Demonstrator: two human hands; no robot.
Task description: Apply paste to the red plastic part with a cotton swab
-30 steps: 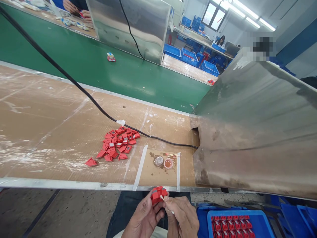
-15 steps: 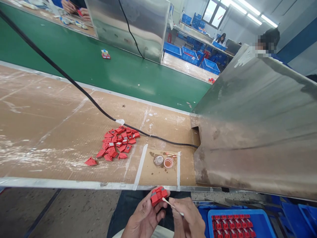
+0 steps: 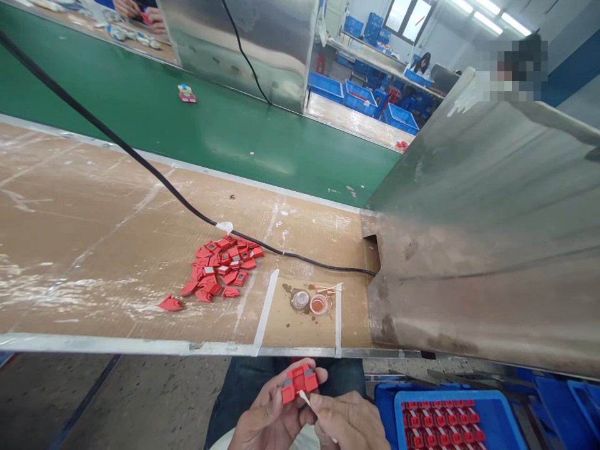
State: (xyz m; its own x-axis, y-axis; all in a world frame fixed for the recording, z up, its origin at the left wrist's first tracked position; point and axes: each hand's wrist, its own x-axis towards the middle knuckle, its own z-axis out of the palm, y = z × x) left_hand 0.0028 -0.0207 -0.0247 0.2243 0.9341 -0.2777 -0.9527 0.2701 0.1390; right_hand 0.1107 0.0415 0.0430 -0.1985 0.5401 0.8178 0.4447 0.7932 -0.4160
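Below the near edge of the workbench [image 3: 117, 345], over the person's lap, the left hand [image 3: 267, 419] is closed around a small red plastic part [image 3: 299, 381], fingers wrapped at its underside so the top faces up. The right hand [image 3: 349, 422] pinches a thin cotton swab [image 3: 305, 400] between thumb and fingers, and the swab's white tip touches the lower edge of the red part (the two hands are nearly touching here). On the bench just above them, between two strips of white tape, stand two small round dishes [image 3: 309, 302], one clear and one with an orange liquid, amid brown stains. To their left lies a loose pile of red parts [image 3: 220, 269], with a black cable [image 3: 140, 162] running past its far side. A blue tray [image 3: 450, 422] of sorted red parts sits low at the right, beside a big metal chute [image 3: 492, 237]. A green conveyor belt [image 3: 187, 131] runs behind the bench.
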